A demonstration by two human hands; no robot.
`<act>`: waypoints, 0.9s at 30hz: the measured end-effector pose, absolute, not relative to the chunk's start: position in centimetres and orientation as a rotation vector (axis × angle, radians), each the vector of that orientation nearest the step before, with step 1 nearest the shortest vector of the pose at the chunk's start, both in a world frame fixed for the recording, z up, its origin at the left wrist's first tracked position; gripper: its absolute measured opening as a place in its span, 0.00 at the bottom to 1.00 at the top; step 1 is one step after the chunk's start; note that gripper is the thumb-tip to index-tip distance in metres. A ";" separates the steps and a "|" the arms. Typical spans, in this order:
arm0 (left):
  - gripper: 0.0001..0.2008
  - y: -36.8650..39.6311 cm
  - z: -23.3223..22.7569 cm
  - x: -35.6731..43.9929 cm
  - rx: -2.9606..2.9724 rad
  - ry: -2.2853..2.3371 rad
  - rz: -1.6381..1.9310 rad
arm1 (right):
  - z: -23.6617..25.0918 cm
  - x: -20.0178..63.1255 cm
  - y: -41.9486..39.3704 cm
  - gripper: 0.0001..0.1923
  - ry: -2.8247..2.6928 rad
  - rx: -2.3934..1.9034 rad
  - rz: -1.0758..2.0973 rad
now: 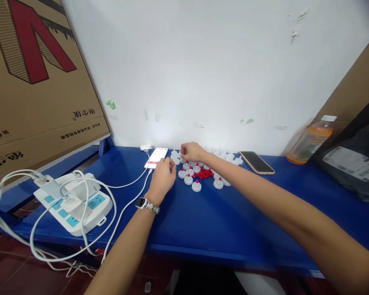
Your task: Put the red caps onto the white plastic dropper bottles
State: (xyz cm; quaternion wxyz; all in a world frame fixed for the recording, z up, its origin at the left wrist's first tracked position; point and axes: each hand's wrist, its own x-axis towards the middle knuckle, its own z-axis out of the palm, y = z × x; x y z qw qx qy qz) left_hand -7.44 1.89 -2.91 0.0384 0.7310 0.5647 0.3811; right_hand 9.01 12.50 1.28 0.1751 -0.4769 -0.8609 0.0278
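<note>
Right grip, curled, contents unclear, has red-tipped white caps on its near side.

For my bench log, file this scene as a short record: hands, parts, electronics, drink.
Left hand: beside the lit, white-screened rectangular phone; grip unclear
Right hand: by the white round plastic pieces, several red-tipped; grip unclear
Loose parts: heap of small red pieces
Second phone: dark-screened rectangular phone
Power: white power strip with blue sockets
Drink: clear plastic bottle of orange liquid, white cap
</note>
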 end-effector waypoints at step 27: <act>0.16 -0.6 -1.6 -4.3 2.472 1.259 1.091 | 0.4 16.8 -0.1 0.08 -2.337 -1.219 -0.019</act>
